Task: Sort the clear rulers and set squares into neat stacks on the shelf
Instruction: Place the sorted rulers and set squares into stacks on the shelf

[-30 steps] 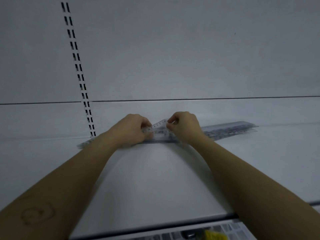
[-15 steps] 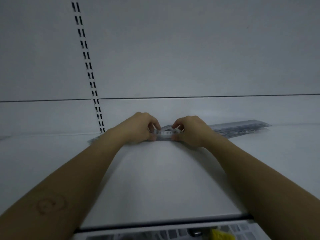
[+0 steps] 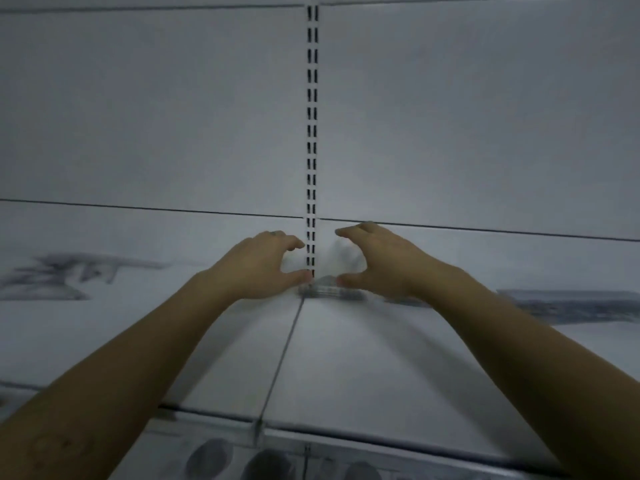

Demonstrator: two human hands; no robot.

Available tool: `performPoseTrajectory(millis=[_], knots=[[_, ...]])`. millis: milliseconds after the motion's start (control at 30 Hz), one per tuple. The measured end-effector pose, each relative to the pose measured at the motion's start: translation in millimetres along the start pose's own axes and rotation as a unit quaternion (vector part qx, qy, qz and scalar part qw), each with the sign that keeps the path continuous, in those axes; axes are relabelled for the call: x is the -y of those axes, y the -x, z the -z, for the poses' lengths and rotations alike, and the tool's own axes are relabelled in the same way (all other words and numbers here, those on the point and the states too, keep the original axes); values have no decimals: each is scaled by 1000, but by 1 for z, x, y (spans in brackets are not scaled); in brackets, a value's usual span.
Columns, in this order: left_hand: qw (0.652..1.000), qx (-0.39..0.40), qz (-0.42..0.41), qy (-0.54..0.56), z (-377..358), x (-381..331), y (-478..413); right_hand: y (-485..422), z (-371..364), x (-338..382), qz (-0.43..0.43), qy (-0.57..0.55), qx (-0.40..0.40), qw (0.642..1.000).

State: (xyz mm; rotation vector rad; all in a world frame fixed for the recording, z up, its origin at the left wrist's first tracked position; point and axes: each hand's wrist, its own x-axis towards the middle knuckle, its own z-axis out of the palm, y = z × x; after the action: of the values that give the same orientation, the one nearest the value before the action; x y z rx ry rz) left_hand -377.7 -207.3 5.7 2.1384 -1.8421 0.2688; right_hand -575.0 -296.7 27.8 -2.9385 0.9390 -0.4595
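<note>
A small stack of clear rulers (image 3: pixel 329 291) lies at the back of the shelf (image 3: pixel 346 358), just under the slotted upright (image 3: pixel 311 133). My left hand (image 3: pixel 256 265) and my right hand (image 3: pixel 384 265) hover on either side of it, fingers spread in wide curves and not gripping. Both thumbs touch the stack's near top edge. Between the right hand's fingers and thumb there is a pale blur that is too smeared to identify.
A loose pile of clear rulers and set squares (image 3: pixel 52 275) sits at the back left, and another pile (image 3: pixel 571 304) at the back right. A seam runs down the shelf's middle. Below the front edge, dark round items (image 3: pixel 270 462) show on a lower level.
Both hands have let go of the ruler they pinched and opened up over the stack. The view has swung left, so the slotted upright now stands in the centre.
</note>
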Motion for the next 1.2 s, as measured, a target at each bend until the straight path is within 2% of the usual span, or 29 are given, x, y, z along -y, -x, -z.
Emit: performPoseTrajectory(millis=[133, 367, 533, 667, 800, 967, 1200], knots=[[998, -11, 62, 4, 9, 69, 43, -43, -23, 71, 62, -30, 26, 997], [984, -26, 174, -21, 33, 193, 118, -106, -68, 185, 113, -56, 105, 986], [956, -52, 284, -62, 46, 288, 172, -142, -101, 266, 152, -55, 141, 977], [923, -39, 378, -59, 51, 349, 197, -160, -127, 325, 179, -42, 155, 971], [916, -30, 395, -55, 49, 374, 190, -180, -141, 356, 145, -35, 118, 982], [919, -46, 390, -34, 46, 387, 183, -191, -156, 364, 73, -137, 65, 986], [924, -75, 375, 8, 42, 394, 185, -196, -158, 362, 24, -233, 92, 968]])
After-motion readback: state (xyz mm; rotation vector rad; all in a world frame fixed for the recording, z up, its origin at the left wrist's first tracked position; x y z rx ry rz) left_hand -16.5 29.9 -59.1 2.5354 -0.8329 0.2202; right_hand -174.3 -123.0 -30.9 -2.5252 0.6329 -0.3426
